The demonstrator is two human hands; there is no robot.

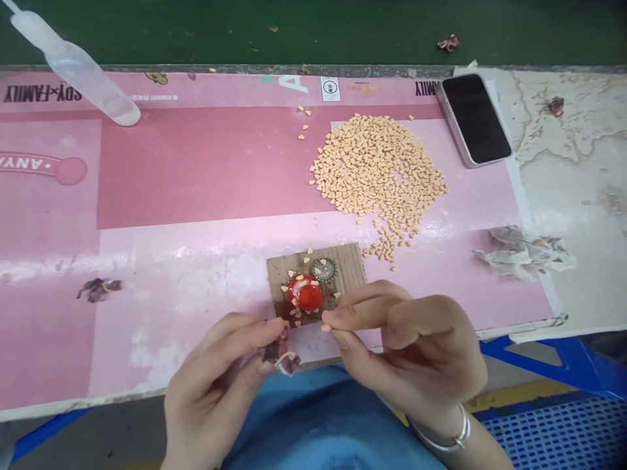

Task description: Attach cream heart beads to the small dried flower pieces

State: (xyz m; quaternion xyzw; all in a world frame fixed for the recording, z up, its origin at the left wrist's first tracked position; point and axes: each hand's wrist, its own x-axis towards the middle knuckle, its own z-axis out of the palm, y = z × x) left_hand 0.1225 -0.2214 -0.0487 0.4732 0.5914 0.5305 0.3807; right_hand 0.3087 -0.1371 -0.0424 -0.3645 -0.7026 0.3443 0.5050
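Between the thumb and fingers of my left hand (220, 372) is a small dark purple-brown figurine (281, 354) with a pale curved strip on it. My right hand (406, 346) pinches one tiny tan piece (326, 328) by its fingertips, a short way right of the figurine. Just beyond both hands lies a wooden board (347, 264) bearing a red cap-like dish (308, 295) and a ridged metal bottle cap (324, 269). Several tan pieces are scattered on and around the dish. Farther back, a big pile of the same tan pieces (377, 163) covers the pink sheet.
A pink printed sheet (206, 170) covers the table. At the back left lies a clear plastic squeeze bottle (81, 72); a phone (475, 121) is at the back right. Crumpled tissue (526, 251) lies right, another dark figurine (99, 289) left. A green surface (220, 32) runs behind.
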